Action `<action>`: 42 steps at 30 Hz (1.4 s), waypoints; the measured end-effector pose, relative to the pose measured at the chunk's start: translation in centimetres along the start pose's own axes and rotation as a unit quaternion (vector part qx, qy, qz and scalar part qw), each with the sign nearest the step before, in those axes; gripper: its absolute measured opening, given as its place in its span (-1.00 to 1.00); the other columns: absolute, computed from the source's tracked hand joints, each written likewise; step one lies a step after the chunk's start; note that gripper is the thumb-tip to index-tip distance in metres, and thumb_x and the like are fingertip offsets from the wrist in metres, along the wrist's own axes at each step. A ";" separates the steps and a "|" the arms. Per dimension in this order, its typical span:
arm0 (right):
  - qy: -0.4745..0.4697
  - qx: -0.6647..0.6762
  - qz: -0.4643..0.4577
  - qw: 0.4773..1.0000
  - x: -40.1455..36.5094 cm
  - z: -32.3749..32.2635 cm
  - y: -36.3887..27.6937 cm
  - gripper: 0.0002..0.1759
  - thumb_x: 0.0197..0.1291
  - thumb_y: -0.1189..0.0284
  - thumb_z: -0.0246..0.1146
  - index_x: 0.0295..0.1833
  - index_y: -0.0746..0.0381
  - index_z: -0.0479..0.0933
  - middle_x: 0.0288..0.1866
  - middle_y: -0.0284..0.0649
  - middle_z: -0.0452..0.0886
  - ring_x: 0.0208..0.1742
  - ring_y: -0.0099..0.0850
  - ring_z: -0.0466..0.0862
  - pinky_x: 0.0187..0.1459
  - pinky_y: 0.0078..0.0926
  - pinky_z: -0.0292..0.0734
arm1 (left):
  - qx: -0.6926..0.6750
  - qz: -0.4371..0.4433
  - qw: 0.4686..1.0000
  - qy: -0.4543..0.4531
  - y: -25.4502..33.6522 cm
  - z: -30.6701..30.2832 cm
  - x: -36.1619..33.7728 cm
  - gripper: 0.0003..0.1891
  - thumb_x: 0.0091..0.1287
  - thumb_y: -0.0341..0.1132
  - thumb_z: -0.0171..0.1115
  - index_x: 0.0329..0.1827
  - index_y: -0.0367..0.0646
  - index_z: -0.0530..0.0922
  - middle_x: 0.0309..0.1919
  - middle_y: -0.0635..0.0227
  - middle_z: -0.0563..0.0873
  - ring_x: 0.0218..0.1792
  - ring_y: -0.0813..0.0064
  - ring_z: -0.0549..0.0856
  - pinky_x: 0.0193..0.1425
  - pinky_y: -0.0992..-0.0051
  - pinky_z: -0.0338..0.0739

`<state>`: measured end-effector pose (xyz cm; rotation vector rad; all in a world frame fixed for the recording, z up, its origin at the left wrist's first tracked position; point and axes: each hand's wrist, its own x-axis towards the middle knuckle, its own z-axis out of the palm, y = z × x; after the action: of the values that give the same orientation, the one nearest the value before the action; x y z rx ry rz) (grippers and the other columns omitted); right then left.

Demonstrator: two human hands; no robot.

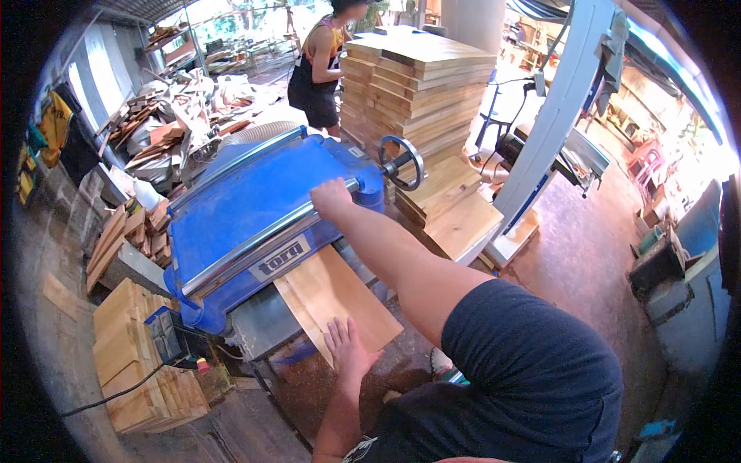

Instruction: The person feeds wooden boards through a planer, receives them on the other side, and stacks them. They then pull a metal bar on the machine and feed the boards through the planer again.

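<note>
A blue machine [255, 189] with a metal roller bar [270, 235] along its front edge stands ahead of me. Its label reads "torq". Out of the machine's front, over a grey metal bed [265, 318], sticks a wide wooden board [340, 297]. My left hand [350, 347] lies on the board's left part near its close end, fingers spread. My right hand [332, 197] is wrapped round the right end of the roller bar, near the handwheel [401, 163].
Stacked boards [421, 85] rise behind the handwheel, with a person [316, 69] beside them. More boards [147, 359] are piled at the lower left, near a control box [176, 336] and cable. Wood scraps [166, 131] lie at the back left. A white post [552, 116] stands right.
</note>
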<state>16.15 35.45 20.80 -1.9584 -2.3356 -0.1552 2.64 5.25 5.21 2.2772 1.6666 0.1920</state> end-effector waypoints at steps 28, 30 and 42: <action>0.000 0.011 0.006 1.000 -0.1 -0.3 0.0 -0.79 0.07 0.43 0.29 -0.15 0.07 0.70 -0.10 -0.19 0.74 0.01 -0.21 0.70 0.03 -0.17 0.44 | 0.006 0.003 1.000 -0.002 -0.1 0.2 -0.2 0.30 -0.16 0.24 0.54 0.56 -0.25 0.01 0.54 -0.25 -0.03 0.57 -0.15 -0.10 0.59 -0.07 -0.30; -0.008 0.020 0.001 1.000 -0.2 -0.5 0.0 -0.79 0.07 0.42 0.29 -0.14 0.07 0.70 -0.10 -0.20 0.74 0.02 -0.23 0.69 0.03 -0.16 0.43 | 0.007 0.002 1.000 -0.006 0.1 0.1 -0.1 0.31 -0.16 0.25 0.54 0.56 -0.25 0.01 0.54 -0.24 -0.03 0.58 -0.14 -0.11 0.59 -0.07 -0.31; -0.008 0.005 0.000 1.000 0.2 0.2 0.1 -0.77 0.09 0.45 0.28 -0.10 0.08 0.68 -0.06 -0.23 0.73 0.05 -0.22 0.68 0.08 -0.11 0.42 | -0.002 -0.008 1.000 -0.009 0.2 -0.5 -0.1 0.26 -0.14 0.22 0.54 0.55 -0.24 0.05 0.54 -0.22 0.01 0.58 -0.12 -0.10 0.59 -0.05 -0.31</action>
<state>16.21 35.64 20.64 -1.9614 -2.3415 -0.1275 2.64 5.16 5.78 2.2549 1.6732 0.1716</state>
